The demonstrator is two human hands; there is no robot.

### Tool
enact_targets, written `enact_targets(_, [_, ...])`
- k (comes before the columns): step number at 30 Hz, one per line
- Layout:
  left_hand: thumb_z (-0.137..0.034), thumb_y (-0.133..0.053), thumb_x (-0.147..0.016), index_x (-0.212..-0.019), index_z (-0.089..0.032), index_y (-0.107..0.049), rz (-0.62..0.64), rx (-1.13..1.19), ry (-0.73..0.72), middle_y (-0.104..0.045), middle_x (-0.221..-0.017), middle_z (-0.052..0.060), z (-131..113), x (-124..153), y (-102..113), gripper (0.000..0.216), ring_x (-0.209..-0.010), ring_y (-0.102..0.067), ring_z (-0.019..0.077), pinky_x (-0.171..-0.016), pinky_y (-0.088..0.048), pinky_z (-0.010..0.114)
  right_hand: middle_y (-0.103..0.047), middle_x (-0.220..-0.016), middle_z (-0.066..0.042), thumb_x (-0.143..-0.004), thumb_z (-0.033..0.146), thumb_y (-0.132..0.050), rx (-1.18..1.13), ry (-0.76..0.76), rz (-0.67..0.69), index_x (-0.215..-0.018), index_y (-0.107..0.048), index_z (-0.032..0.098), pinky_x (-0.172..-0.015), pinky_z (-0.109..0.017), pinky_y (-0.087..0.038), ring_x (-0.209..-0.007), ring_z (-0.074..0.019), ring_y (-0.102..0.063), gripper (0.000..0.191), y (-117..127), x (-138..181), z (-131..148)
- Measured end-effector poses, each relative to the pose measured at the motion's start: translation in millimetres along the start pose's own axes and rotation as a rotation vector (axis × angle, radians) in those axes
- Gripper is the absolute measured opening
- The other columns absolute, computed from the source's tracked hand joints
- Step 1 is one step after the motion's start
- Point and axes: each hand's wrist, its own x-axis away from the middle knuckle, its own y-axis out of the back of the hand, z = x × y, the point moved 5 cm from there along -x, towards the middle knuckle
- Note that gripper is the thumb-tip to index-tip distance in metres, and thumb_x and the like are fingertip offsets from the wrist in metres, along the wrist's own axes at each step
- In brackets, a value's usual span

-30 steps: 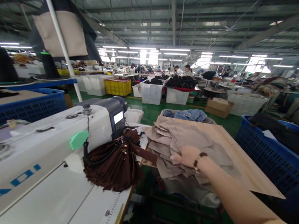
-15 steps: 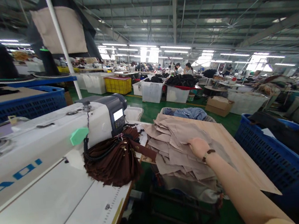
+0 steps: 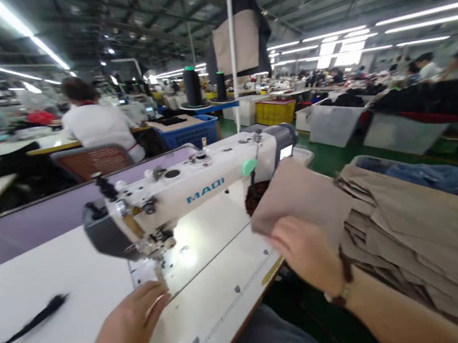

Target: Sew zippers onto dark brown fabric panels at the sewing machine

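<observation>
My right hand [image 3: 306,252] is closed on a beige fabric piece [image 3: 298,195], lifted off the stack of beige pieces [image 3: 417,234] at my right and held over the table's edge. My left hand [image 3: 136,313] rests on the white sewing table [image 3: 23,297] just in front of the needle; its fingers lie extended and hold nothing. The white sewing machine [image 3: 189,192] stands behind both hands. A bundle of brown pieces [image 3: 255,195] peeks out behind the held fabric.
A black strap [image 3: 27,325] lies on the table at left. A seated person in white [image 3: 94,126] works ahead. Thread cones [image 3: 193,86], a blue crate [image 3: 192,131], white bins [image 3: 334,123] and blue cloth [image 3: 444,184] stand around.
The view has swung left to the machine. My right hand has lifted one beige piece off the stack and brought it toward the table. My left hand has come into view by the needle.
</observation>
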Motion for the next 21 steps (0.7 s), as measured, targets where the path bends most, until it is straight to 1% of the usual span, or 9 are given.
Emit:
enact_targets(2, [-0.038, -0.044, -0.089, -0.090, -0.025, -0.063, 0.025, 0.018, -0.032, -0.065, -0.093, -0.001, -17, 13, 3, 0.023, -0.082, -0.063, 0.0162, -0.075, -0.052, 0.026, -0.059, -0.076, -0.005, -0.084, 0.016, -0.048, -0.028, 0.139, 0.322, -0.073, -0.058, 0.015, -0.063, -0.028, -0.039, -0.072, -0.0171, -0.052, 0.015, -59, -2, 61])
enact_targets(4, [-0.032, -0.042, -0.089, -0.093, -0.023, -0.062, -0.004, 0.038, -0.051, -0.065, -0.095, 0.002, -37, 22, 4, 0.022, -0.085, -0.063, 0.0162, -0.076, -0.052, 0.025, -0.059, -0.078, -0.005, -0.083, 0.015, -0.050, -0.075, 0.250, 0.422, -0.074, -0.059, 0.015, -0.062, -0.028, -0.040, -0.075, -0.0184, -0.053, 0.013, -98, 1, 105])
enact_targets(5, [-0.029, -0.043, -0.089, -0.097, -0.022, -0.061, -0.009, 0.046, -0.048, -0.065, -0.097, 0.003, -45, 25, 2, 0.021, -0.088, -0.062, 0.0164, -0.078, -0.051, 0.026, -0.059, -0.080, -0.005, -0.083, 0.015, -0.049, -0.100, 0.300, 0.446, -0.076, -0.060, 0.015, -0.063, -0.029, -0.040, -0.078, -0.0188, -0.053, 0.012, -110, 4, 121])
enact_targets(8, [-0.023, -0.045, -0.087, -0.105, -0.020, -0.059, 0.009, 0.055, -0.012, -0.062, -0.105, 0.007, -55, 30, -7, 0.023, -0.096, -0.059, 0.0189, -0.084, -0.050, 0.032, -0.059, -0.085, -0.005, -0.084, 0.013, -0.047, -0.176, 0.417, 0.476, -0.084, -0.061, 0.015, -0.069, -0.029, -0.042, -0.084, -0.0189, -0.052, 0.014, -122, 8, 146])
enact_targets(11, [-0.016, -0.051, -0.084, -0.092, -0.020, -0.064, 0.127, 0.065, 0.076, -0.063, -0.098, 0.005, -46, 30, -23, 0.016, -0.089, -0.059, 0.0189, -0.081, -0.049, 0.035, -0.058, -0.088, -0.005, -0.084, 0.010, -0.045, -0.246, 0.432, 0.508, -0.087, -0.061, 0.014, -0.073, -0.030, -0.042, -0.085, -0.0182, -0.052, 0.017, -119, 12, 149])
enact_targets(13, [-0.013, -0.052, -0.082, -0.080, -0.019, -0.065, 0.201, 0.093, 0.145, -0.064, -0.090, 0.004, -39, 28, -31, 0.015, -0.082, -0.059, 0.0174, -0.078, -0.049, 0.033, -0.058, -0.094, -0.006, -0.084, 0.008, -0.043, -0.256, 0.380, 0.516, -0.089, -0.061, 0.014, -0.077, -0.031, -0.042, -0.088, -0.0187, -0.052, 0.020, -115, 17, 143])
enact_targets(16, [-0.012, -0.051, -0.083, -0.076, -0.018, -0.066, 0.230, 0.125, 0.225, -0.063, -0.086, 0.003, -32, 23, -33, 0.017, -0.081, -0.057, 0.0166, -0.076, -0.048, 0.030, -0.057, -0.102, -0.008, -0.082, 0.004, -0.042, -0.215, 0.260, 0.509, -0.094, -0.061, 0.015, -0.082, -0.034, -0.039, -0.094, -0.0202, -0.051, 0.026, -109, 23, 122])
enact_targets(18, [-0.011, -0.052, -0.082, -0.075, -0.018, -0.065, 0.235, 0.130, 0.254, -0.062, -0.086, 0.003, -28, 21, -31, 0.017, -0.082, -0.057, 0.0161, -0.075, -0.047, 0.027, -0.058, -0.097, -0.007, -0.083, 0.007, -0.044, -0.202, 0.174, 0.539, -0.089, -0.063, 0.016, -0.081, -0.033, -0.038, -0.092, -0.0197, -0.052, 0.022, -105, 21, 104])
enact_targets(21, [-0.011, -0.055, -0.079, -0.073, -0.018, -0.065, 0.239, 0.116, 0.316, -0.059, -0.085, 0.002, -19, 20, -29, 0.014, -0.078, -0.058, 0.0147, -0.072, -0.047, 0.025, -0.059, -0.085, -0.005, -0.086, 0.022, -0.047, -0.225, 0.079, 0.668, -0.076, -0.064, 0.017, -0.075, -0.028, -0.037, -0.083, -0.0168, -0.054, 0.020, -104, 9, 79])
